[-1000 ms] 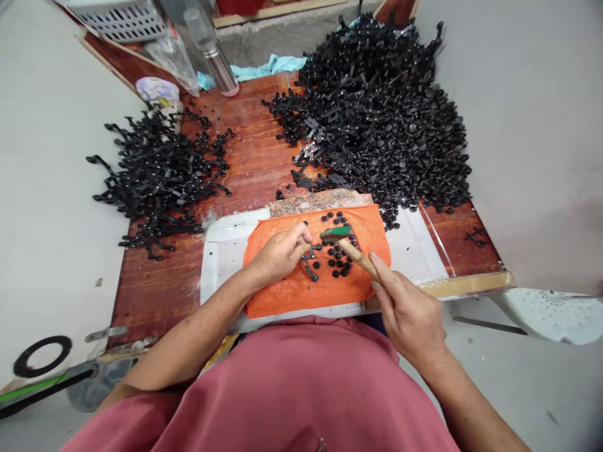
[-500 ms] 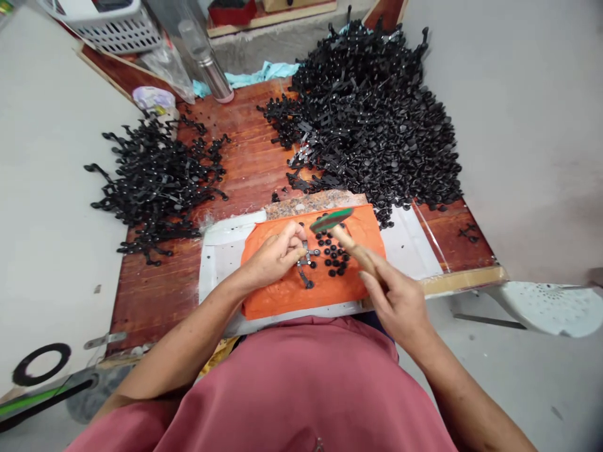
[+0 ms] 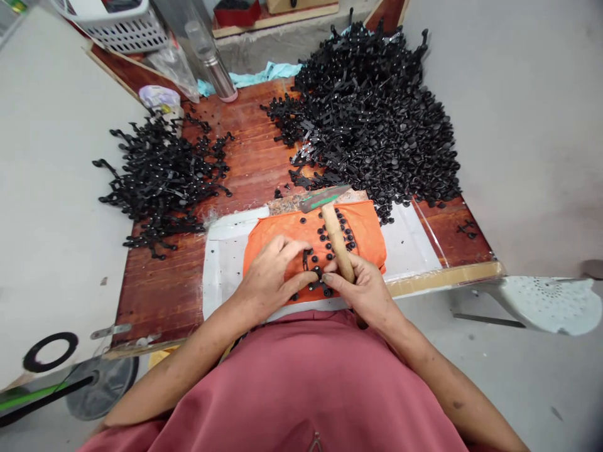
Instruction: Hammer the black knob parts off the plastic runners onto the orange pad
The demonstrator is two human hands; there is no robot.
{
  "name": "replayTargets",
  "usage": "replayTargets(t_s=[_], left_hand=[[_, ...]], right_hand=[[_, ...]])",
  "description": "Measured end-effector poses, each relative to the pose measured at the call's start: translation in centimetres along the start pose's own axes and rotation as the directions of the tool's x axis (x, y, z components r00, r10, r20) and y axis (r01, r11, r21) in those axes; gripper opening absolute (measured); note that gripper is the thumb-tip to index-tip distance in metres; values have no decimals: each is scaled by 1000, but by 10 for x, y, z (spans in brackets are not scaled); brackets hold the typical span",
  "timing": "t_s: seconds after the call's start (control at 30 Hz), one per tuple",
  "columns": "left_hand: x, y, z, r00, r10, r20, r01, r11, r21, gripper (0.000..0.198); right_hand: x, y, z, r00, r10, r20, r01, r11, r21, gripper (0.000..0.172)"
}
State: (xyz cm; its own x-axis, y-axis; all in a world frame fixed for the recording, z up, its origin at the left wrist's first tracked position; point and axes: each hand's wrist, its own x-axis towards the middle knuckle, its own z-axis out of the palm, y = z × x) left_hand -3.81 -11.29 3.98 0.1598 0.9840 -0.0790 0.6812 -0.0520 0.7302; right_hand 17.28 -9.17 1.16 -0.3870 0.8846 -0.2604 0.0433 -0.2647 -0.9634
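Note:
My right hand (image 3: 370, 285) is closed around the wooden handle of a hammer (image 3: 337, 238); its green-marked head points away from me. Thumb and fingertips of that hand also reach a small black jointed part (image 3: 316, 277). From the left, my left hand (image 3: 268, 270) spreads its thumb and index finger apart, the thumb tip touching the same part. Another narrow black piece (image 3: 305, 258) lies by the left index finger. Small round black caps (image 3: 349, 238) are scattered over the orange cloth (image 3: 266, 235), several partly hidden by the hammer.
A big heap of black parts (image 3: 377, 113) fills the back right of the wooden table (image 3: 254, 154). A smaller heap (image 3: 164, 179) sits at left. Behind stand a steel flask (image 3: 219, 75) and a white basket (image 3: 125, 31). A white perforated stool (image 3: 551, 304) is beyond the right edge.
My right hand has moved left and nearer to me, turning the hammer so its handle stands more upright in view. My left hand has opened its pinch; the black part has shifted towards me.

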Motion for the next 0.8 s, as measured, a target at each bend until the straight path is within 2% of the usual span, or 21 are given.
replayTargets(t_s=[0.13,0.2,0.27,0.33,0.4,0.47,0.53,0.63,0.8], left_hand=[[-15,3,9,973,-28,229,80,972,-219,28],[-18,4,13,958,-47,284,149,924,-353,19],[-18,1,15,951,-127,281,248,856,-454,16],[-15,-5,14,940,-235,246,334,775,-536,24],[-11,-14,12,920,-323,222,390,707,-589,34],[-5,-24,13,903,-368,223,424,668,-612,41],[0,-30,16,895,-382,230,438,658,-613,44],[6,-34,22,891,-404,207,443,676,-589,45],[11,-34,28,876,-438,201,474,708,-524,42]], right_hand=[[-3,5,5,998,-59,-13,59,998,-13,18],[-4,7,7,997,-72,18,73,996,-43,16],[-6,7,5,996,-78,40,81,994,-79,14],[-11,7,-3,994,-110,19,112,984,-138,17],[-19,9,-17,986,-158,-63,138,959,-246,21],[-27,16,-35,968,-183,-174,108,922,-372,21],[-36,28,-52,955,-169,-244,47,898,-438,23],[-46,47,-68,946,-135,-294,-10,896,-444,31],[-52,63,-72,940,-108,-323,-44,902,-430,32]])
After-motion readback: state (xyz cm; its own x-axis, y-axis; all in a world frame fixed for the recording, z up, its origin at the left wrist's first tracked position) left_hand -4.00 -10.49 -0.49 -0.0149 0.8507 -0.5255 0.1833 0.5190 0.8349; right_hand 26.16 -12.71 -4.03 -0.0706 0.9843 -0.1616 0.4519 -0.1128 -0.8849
